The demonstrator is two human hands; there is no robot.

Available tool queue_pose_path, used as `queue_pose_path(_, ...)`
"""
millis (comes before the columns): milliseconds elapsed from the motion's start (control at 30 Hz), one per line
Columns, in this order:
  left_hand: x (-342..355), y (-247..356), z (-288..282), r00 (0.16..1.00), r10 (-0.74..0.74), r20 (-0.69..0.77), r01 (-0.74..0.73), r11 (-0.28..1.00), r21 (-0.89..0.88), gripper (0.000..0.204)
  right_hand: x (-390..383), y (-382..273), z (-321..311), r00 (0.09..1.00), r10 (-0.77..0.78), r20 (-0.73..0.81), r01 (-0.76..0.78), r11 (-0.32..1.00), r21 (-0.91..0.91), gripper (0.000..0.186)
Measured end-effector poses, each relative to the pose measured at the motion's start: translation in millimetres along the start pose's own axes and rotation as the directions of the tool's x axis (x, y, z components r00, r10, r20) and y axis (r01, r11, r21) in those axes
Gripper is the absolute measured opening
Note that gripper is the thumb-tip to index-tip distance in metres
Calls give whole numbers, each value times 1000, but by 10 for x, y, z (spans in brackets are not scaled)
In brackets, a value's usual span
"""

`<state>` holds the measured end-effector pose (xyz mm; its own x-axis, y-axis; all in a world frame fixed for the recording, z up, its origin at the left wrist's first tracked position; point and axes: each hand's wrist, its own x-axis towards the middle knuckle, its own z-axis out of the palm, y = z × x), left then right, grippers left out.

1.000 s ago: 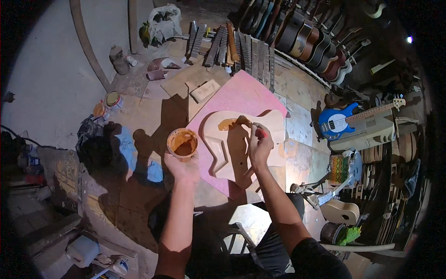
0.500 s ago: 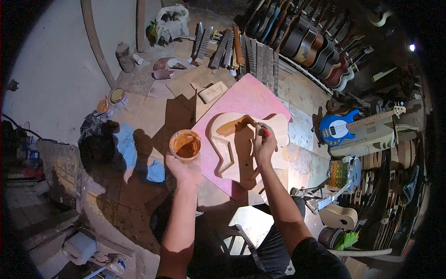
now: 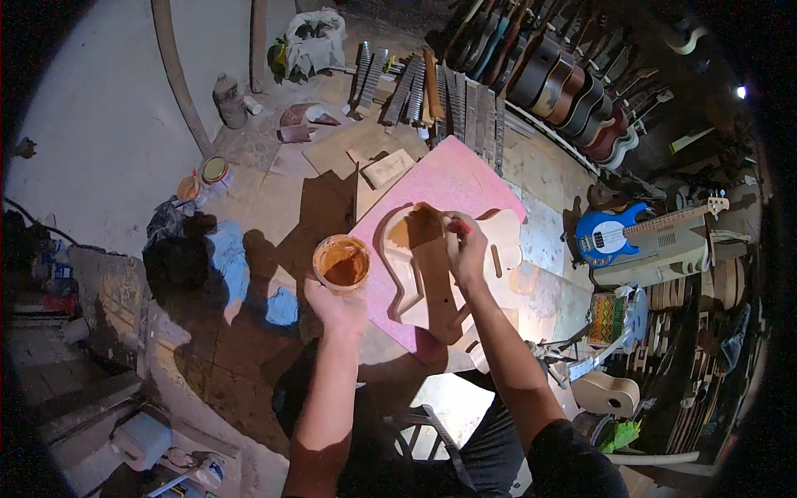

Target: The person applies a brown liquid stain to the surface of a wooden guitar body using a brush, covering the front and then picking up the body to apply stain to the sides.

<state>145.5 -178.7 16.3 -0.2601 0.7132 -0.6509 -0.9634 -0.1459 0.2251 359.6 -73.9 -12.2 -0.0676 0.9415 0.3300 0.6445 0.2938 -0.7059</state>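
An unfinished pale wooden guitar body (image 3: 437, 286), with cut-out hollows, lies flat on a pink board (image 3: 386, 324). Wet orange-brown coating (image 3: 405, 231) covers part of its far left end. My left hand (image 3: 338, 309) holds up a round tub (image 3: 341, 264) of orange-brown paste from below, left of the body. Over the wood, the fingers of my right hand (image 3: 466, 257) are closed round a small red-handled tool (image 3: 463, 227). Its working end is at the coating's edge, too shadowed to make out.
A sanding block (image 3: 388, 170) rests beyond the board, with fretted necks (image 3: 404, 90) behind it. Open cans (image 3: 216, 171) and blue cloths (image 3: 226, 259) lie to the left. At the right are a blue bass guitar (image 3: 608, 235) and a row of hanging guitars (image 3: 558, 87).
My right hand has drawn the tool slightly left and nearer me across the guitar body. The coated patch looks a little different in outline. The tub stays in my left hand.
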Motion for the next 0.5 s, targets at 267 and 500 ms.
queue_pose_path(267, -26, -4, 62, 999, 14, -39, -14, 1000, 20, 35, -165, -398, -25, 934, -101, 344, 61, 990, 127, 14)
queue_pose_path(500, 17, -22, 10, 1000, 20, 3, -20, 1000, 22, 35, 169, -93, 24, 961, -168, 220, 148, 983, 106, 17)
